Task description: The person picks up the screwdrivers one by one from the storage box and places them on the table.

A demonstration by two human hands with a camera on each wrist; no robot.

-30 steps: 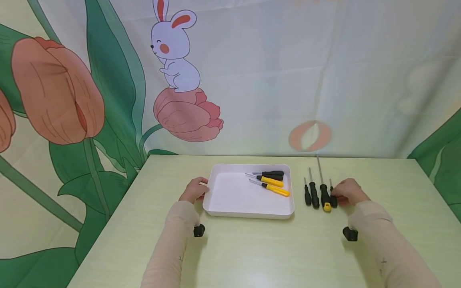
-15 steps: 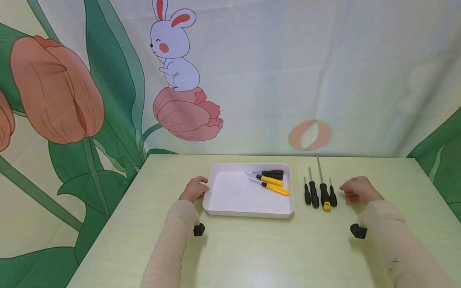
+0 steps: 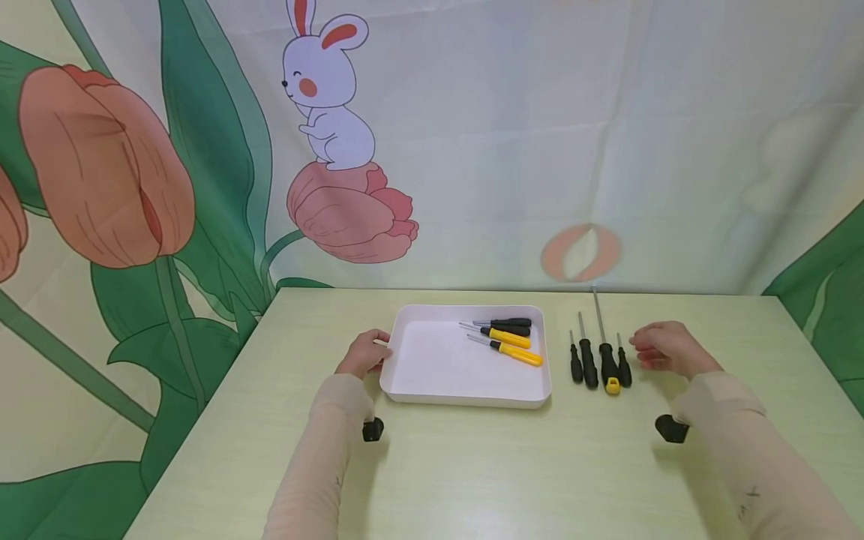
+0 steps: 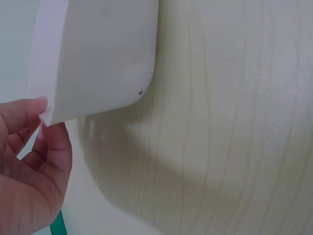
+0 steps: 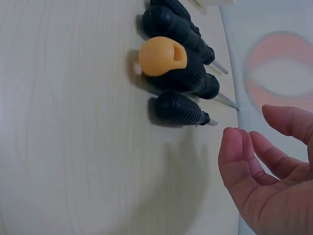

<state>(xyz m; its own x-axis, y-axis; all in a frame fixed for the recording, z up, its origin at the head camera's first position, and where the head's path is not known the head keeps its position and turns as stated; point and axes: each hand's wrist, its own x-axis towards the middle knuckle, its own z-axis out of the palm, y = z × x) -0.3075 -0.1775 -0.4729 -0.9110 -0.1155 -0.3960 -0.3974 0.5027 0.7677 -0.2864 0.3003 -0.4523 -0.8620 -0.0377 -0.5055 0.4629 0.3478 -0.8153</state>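
My left hand pinches the left rim of a white tray between thumb and fingers, as the left wrist view shows at the tray's corner. Inside the tray, toward its right side, lie two yellow-handled screwdrivers and black-handled ones. Right of the tray several black screwdrivers stand in a row, tips away from me; a large one with a yellow end cap is among them. My right hand hovers just right of the rightmost small black screwdriver, fingers loosely bent, thumb apart, holding nothing.
The pale wood-grain table ends at a printed cloth backdrop with a rabbit and tulips. The long screwdriver's tip reaches the table's far edge. A black wrist camera hangs below the right sleeve.
My right hand has let go of the rightmost small screwdriver, moved off to the right and shifted slightly away from me. The left hand and the tray have stayed put.
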